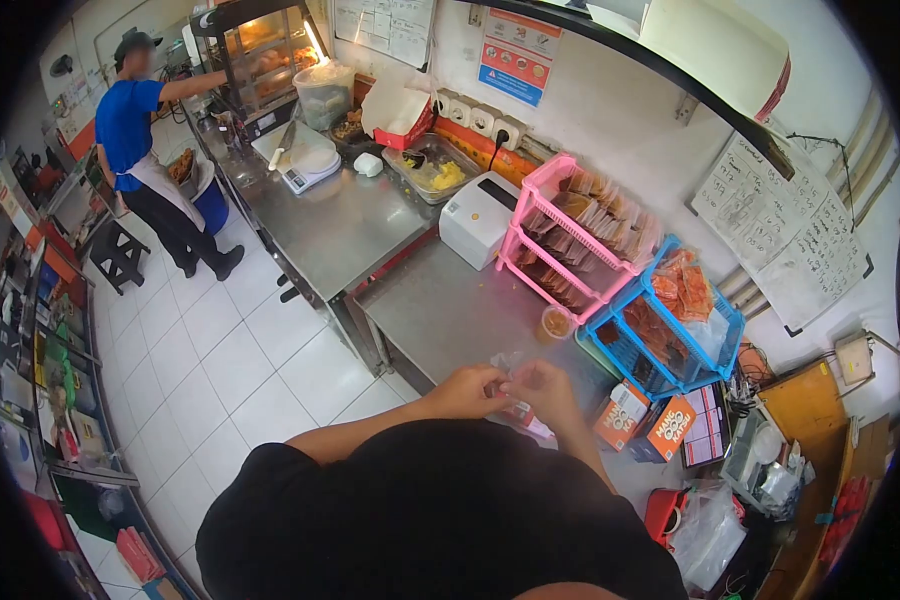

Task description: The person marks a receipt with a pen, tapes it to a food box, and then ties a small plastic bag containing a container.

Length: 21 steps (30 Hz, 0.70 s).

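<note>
In front of my chest, over the steel table, my left hand (473,391) and my right hand (547,388) meet with fingers pinched together. Between them is a thin clear plastic bag (506,361), its loose top sticking up past the fingertips. A lower part with pink and white colouring (532,424) shows beneath the hands; what it contains is partly hidden by my hands and black shirt. Just beyond my right hand stands a small clear cup of orange-brown sauce (557,322).
A pink rack (570,270) and a blue rack (660,345) hold many sachets. Printed boxes (664,430) stand at the right. Farther left are a white machine (478,222), a scale (310,176) and a food tray (435,170). A co-worker (135,130) reaches toward the heated display (265,65).
</note>
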### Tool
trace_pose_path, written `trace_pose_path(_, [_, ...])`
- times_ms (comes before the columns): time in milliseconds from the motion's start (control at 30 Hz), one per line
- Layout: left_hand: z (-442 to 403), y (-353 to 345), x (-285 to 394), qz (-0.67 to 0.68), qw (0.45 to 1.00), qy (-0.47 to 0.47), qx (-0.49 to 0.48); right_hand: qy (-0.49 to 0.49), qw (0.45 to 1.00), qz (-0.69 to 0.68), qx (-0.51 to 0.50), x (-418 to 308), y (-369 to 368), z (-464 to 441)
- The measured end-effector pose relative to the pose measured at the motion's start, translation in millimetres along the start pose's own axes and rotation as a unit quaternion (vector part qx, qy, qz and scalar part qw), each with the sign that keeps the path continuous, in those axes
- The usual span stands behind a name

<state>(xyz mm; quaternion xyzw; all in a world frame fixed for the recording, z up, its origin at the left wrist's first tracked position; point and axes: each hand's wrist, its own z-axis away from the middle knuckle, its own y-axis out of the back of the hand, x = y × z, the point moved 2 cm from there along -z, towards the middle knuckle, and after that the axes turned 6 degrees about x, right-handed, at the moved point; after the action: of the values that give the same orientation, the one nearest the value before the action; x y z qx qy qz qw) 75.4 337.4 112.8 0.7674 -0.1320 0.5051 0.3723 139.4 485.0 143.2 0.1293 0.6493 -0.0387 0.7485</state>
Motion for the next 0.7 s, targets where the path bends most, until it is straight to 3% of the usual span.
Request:
trace_pose_path(267, [1, 2, -3, -0.058, 0.996, -0.055, 0.033, -0.019, 0.998, -0.065, -0.007, 34, -13, -4])
trace_pose_path(333, [0, 1, -8, -0.052, 0.995, -0.076, 0.037, 0.114, 0.993, -0.005, 0.036, 48, -9, -10])
trace_pose_path(367, [0, 2, -8, -0.052, 0.995, -0.076, 0.038, 0.114, 0.993, -0.005, 0.035, 32, -8, -8])
trace_pose_path(400, [-1, 3, -5, -0.067, 0.991, -0.113, 0.025, 0.278, 0.938, 0.175, 0.110, -3, -6, -4])
trace_pose_path(433, [-2, 4, -2, -0.083, 0.985, -0.151, 0.012, 0.422, 0.820, 0.343, 0.179, -24, -6, 2])
trace_pose_path(467, [-3, 5, 0, -0.082, 0.985, -0.151, 0.011, 0.422, 0.820, 0.343, 0.179, -22, -4, 0])
trace_pose_path(533, [-3, 3, 6, -0.086, 0.976, -0.187, -0.077, 0.392, 0.879, 0.265, 0.054, -9, 1, -6])
trace_pose_path(567, [-2, 1, 8, -0.086, 0.975, -0.188, -0.079, 0.391, 0.880, 0.265, 0.056, -3, 6, -5])
trace_pose_path(633, [-2, -1, 9, -0.085, 0.984, -0.150, -0.035, 0.139, 0.978, 0.152, -0.045, 14, 13, -8])
trace_pose_path(700, [-5, 2, 7, -0.076, 0.989, -0.125, -0.013, 0.119, 0.980, 0.160, 0.010, 12, 15, -6])
